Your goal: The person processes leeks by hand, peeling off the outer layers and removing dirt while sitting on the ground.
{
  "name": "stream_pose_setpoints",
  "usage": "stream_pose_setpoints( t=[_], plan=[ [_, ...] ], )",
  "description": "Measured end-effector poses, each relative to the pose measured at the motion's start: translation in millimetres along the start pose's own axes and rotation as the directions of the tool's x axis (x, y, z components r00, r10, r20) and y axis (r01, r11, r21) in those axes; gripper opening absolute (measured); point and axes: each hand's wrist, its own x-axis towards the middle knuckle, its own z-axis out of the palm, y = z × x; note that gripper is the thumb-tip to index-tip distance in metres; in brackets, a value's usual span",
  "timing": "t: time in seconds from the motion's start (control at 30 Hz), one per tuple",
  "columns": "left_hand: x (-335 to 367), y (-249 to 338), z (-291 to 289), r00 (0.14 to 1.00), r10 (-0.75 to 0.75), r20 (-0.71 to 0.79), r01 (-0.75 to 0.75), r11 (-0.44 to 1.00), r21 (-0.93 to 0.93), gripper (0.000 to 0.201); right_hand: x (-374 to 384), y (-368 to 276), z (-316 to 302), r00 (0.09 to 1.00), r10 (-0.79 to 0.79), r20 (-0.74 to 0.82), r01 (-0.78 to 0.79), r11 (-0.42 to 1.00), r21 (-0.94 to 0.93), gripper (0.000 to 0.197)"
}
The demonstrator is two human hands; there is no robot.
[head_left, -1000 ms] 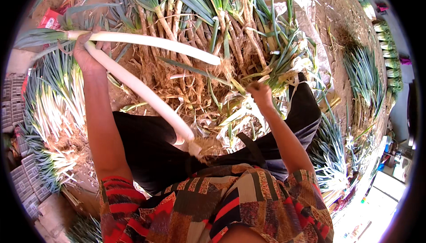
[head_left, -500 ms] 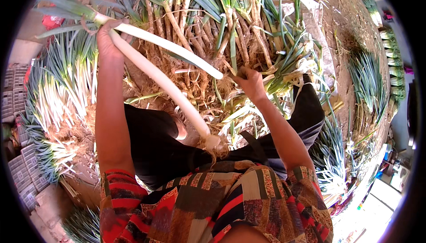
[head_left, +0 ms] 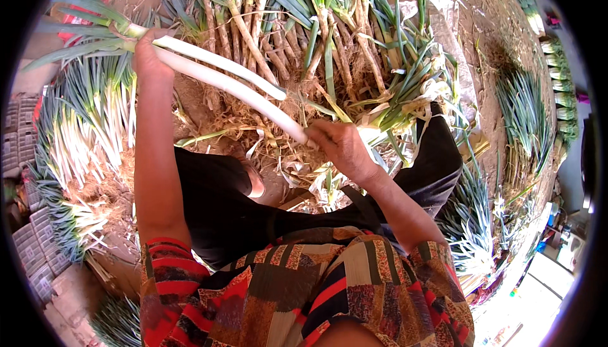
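The left hand (head_left: 152, 60) wraps its fingers round two leeks (head_left: 235, 91); the right hand (head_left: 342, 148), fingers closed, grips one lower end.

White stalks (head_left: 229, 86) (bluish-green leaves (head_left: 98, 8))

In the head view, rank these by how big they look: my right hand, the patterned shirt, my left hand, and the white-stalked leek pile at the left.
1. Patterned shirt
2. White-stalked leek pile
3. Right hand and left hand: unsure, since the left is partly hidden by stalks.
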Motion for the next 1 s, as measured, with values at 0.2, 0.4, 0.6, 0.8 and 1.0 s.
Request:
stream_pose_setpoints(
  t=[0.2, 0.4, 0.6, 0.8, 1.0],
  plan=[
    [15, -1, -9, 0.994, 0.084, -0.066, -0.083, 0.996, 0.014, 0.026, -8, 40, 2, 0.968, 0.193, -0.158, -0.195, 0.981, 0.006, 0.018],
    [21, 9, -23, 0.990, 0.135, -0.043, -0.131, 0.988, 0.083, 0.037, -9, 28, -14, 0.946, 0.321, -0.046, -0.283, 0.887, 0.363, 0.043],
    [13, -4, -14, 0.995, -0.029, 0.098, 0.018, 0.994, 0.108, 0.034, 6, 17, 27, 0.931, -0.318, -0.177, 0.292, 0.943, -0.160, 0.011],
    [22, -4, -23, 0.999, -0.009, 0.033, 0.008, 0.999, 0.041, 0.026, -42, 122, 7, 0.980, 0.069, -0.185, -0.125, 0.940, -0.316, 0.014],
    [-16, 13, 0, 0.999, -0.042, 0.028, 0.039, 0.994, 0.104, 0.019, -13, 98, -42, 0.966, 0.078, -0.245, -0.155, 0.937, -0.313, 0.034]
  ],
)
